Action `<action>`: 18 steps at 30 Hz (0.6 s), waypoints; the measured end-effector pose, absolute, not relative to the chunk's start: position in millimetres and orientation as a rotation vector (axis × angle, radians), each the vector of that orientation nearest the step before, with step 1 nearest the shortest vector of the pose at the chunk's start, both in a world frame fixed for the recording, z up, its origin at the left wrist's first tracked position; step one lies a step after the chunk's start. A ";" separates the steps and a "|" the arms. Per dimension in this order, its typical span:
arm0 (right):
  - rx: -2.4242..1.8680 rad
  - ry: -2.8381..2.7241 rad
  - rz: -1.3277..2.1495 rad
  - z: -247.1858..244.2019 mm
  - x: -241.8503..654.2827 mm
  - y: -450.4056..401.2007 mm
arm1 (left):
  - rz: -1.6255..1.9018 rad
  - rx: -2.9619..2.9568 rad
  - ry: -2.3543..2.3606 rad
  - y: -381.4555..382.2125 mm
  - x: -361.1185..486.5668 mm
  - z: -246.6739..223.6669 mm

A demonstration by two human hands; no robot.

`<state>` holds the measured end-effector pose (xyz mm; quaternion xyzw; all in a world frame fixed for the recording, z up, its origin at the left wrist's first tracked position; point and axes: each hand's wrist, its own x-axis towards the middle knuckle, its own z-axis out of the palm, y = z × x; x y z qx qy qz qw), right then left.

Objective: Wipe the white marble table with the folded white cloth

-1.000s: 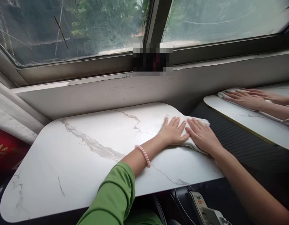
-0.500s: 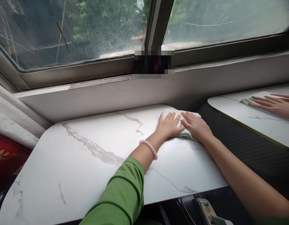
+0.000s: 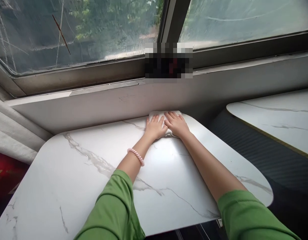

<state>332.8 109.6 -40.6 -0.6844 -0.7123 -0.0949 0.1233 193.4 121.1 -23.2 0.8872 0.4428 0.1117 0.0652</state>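
A folded white cloth (image 3: 172, 133) lies on the white marble-patterned table top (image 3: 94, 196), at its far edge by the wall. My left hand (image 3: 155, 128) rests flat on the cloth's left part, fingers spread; a pink twisted band (image 3: 136, 156) circles that wrist. Beside it, my right hand (image 3: 177, 125) presses flat on the right part of the cloth, fingers stretched out. The two hands nearly touch at the thumbs. Much of the cloth is hidden under them.
A low wall and a window frame (image 3: 81, 80) stand right behind the table. A second marble-patterned table top (image 3: 281, 113) is at the right, beyond a dark ribbed surface (image 3: 233, 143). White fabric (image 3: 14, 133) and a red object (image 3: 9, 173) are at the left.
Both my hands and the cloth have slid left and toward the wall along the table top. Another person's hands and cloth have left the view at the right.
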 end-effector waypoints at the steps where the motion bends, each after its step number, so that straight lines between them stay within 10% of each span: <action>1: -1.981 -2.089 -0.253 -38.6 321.8 109.6 | 0.332 2.678 1.364 118.6 183.1 -22.4; 18: -1.493 -2.173 0.224 -18.3 -13.4 74.9 | 0.036 2.485 1.938 43.6 -144.7 5.6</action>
